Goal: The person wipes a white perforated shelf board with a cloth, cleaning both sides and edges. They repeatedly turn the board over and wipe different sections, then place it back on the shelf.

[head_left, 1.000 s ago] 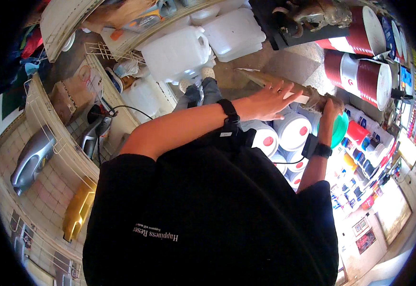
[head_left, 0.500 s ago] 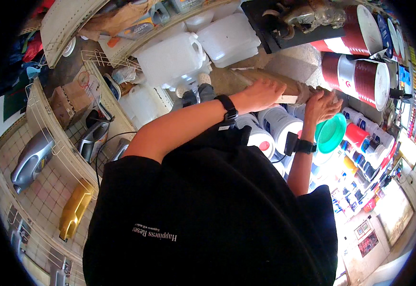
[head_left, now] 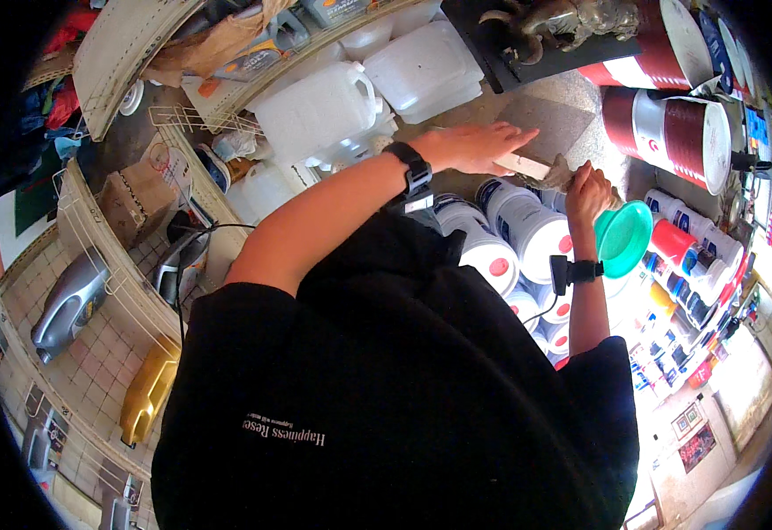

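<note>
My left hand [head_left: 472, 148] reaches across with its fingers stretched out flat, at the pale end of a wooden board [head_left: 524, 165]. Whether the palm presses on the wood is hidden. To its right, my right hand [head_left: 589, 193] is closed round a grey-brown cloth [head_left: 561, 174], which shows on both sides of the fingers and meets the board's end. Just beyond the right wrist is a round green tub or lid [head_left: 624, 238]. Black straps with small devices circle both wrists.
White buckets [head_left: 527, 231] crowd below the board. Red-and-white drums [head_left: 664, 137] lie at the upper right, near a bull figure [head_left: 571, 25] on a black slab. Translucent jerrycans [head_left: 311, 110] stand upper left of my hands. Shelves with a silver bottle [head_left: 72, 300] and a gold bottle [head_left: 150, 393] line the left.
My left hand has shifted left, its fingers straightening. The right hand has closed from a spread pose onto the cloth. Less of the board shows now.
</note>
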The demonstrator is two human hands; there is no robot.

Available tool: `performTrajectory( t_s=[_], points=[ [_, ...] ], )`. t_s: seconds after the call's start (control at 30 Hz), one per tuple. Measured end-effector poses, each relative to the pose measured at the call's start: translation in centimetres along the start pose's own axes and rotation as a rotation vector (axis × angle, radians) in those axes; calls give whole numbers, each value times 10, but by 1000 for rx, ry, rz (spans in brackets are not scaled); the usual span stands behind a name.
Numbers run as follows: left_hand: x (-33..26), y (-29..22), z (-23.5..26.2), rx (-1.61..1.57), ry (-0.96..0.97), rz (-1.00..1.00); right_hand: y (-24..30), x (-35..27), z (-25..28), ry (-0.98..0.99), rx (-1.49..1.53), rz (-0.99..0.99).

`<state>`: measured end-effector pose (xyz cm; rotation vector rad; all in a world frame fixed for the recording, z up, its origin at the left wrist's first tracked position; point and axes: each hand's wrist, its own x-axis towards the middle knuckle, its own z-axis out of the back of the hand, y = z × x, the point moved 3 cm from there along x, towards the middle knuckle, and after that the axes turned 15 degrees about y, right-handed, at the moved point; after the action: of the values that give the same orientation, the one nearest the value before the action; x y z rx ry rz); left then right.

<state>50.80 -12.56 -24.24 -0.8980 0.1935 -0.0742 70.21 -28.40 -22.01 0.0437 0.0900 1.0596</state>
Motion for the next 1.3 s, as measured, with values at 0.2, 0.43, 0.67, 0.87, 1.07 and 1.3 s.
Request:
performTrajectory(
  t_s=[0.2, 0.43, 0.67, 0.87, 1.07, 1.3],
  points=[
    [-26, 23, 27, -423, 17, 132, 47, -11, 10, 19, -4, -67],
    [-53, 58, 38, -622, -91, 79, 83, -9, 37, 326, 268, 97],
    [-58, 72, 30, -760, -167, 2, 103, -1, 26, 385, 453, 114],
    [-68, 85, 39, -712, -190, 72, 131, 17, 21, 302, 338, 271],
    [-79, 93, 44, -694, -162, 129, 161, 37, 19, 153, 362, 281],
    [-86, 98, 55, -655, -194, 230, 98, 34, 18, -268, 906, -243]
  ],
)
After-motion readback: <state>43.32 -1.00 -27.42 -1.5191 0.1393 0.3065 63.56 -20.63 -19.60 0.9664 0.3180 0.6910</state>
